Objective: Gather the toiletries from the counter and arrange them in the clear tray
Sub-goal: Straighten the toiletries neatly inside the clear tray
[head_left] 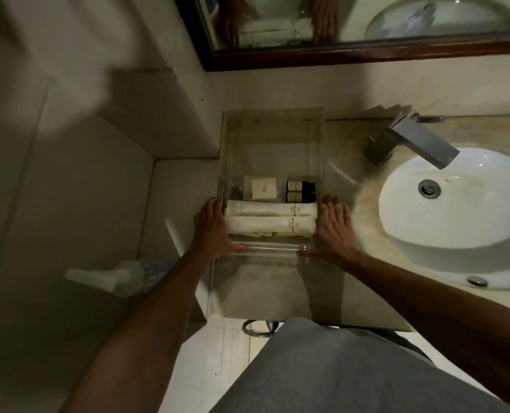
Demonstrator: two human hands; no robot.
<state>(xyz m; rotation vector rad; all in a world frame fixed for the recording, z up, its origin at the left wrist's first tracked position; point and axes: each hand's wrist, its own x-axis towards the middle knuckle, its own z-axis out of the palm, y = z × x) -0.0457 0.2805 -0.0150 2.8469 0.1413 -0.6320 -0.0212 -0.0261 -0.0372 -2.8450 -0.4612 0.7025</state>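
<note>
Counter [277,287] of pale marble ran under a dark-framed mirror [367,53], whose top was cut off by the frame edge and which gave back only blurred hands and packets. Set into the counter at the right, the white sink [444,234] ran out of view on its far side, with a square grey tap [417,143] reaching over its rim. Near the counter's left end sat the clear tray [273,248], its walls hard to trace against the stone; a taller clear box seemed to stand just behind it, though where one ended and the other began could not be told. Both hands gripped the tray by its ends: the left hand [215,226] wrapped the left wall with its thumb along the front rim, and the right hand [334,231] pressed flat against the right wall with its thumb likewise on the front rim. Inside lay two long white packets [270,217] side by side across the tray, each with small dark print too blurred to read, and a yellowish item half hidden beneath them. Behind them lay a white square sachet [264,189] with an unreadable mark, and beside it two small dark bottles [300,190] with pale labels, lettering illegible.
</note>
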